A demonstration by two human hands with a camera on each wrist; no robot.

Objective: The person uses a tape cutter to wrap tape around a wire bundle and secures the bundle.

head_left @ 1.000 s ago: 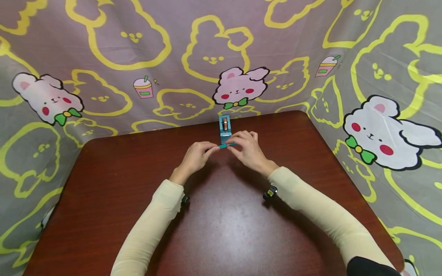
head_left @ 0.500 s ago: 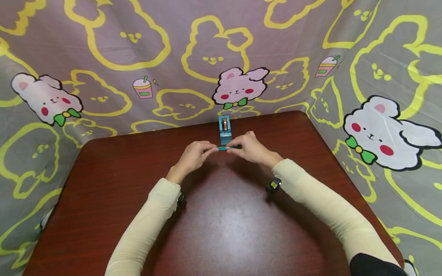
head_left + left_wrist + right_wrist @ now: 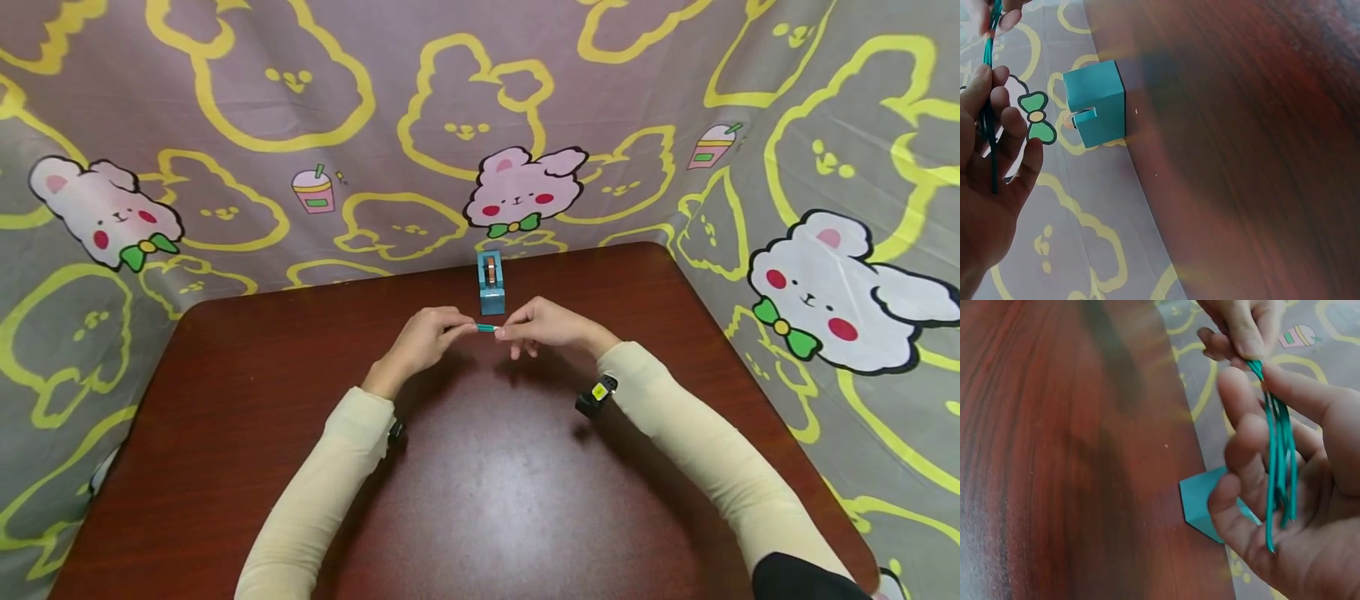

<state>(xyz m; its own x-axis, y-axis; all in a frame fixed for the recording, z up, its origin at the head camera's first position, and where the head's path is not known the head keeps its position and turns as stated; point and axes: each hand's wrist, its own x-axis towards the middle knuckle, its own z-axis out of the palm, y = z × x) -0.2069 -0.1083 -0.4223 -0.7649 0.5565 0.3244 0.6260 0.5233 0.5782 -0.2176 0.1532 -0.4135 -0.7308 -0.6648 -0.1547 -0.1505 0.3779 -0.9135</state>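
Note:
My left hand [image 3: 422,337] pinches one side of a bundle of thin green wires [image 3: 486,327] between thumb and fingertips. At the bundle's other side, the thumb and index fingertip of my right hand [image 3: 553,325] pinch it, while the other fingers hang loose below. The bundle is held above the table. In the right wrist view several wire ends [image 3: 1280,456] run loose across the right palm; a small orange-brown spot shows between the hands. Just beyond the hands stands a blue-green tape dispenser [image 3: 491,292] with a brownish roll in it.
The dark red-brown wooden table [image 3: 480,467] has rounded far corners. A patterned curtain [image 3: 360,125] with bears and rabbits rises behind it and along both sides. A small black camera [image 3: 597,395] hangs under the right wrist.
My right hand has moved slightly down towards me and turned, its lower fingers uncurling from the bundle. The bundle has come a little nearer to me, away from the dispenser. The left hand stays nearly still.

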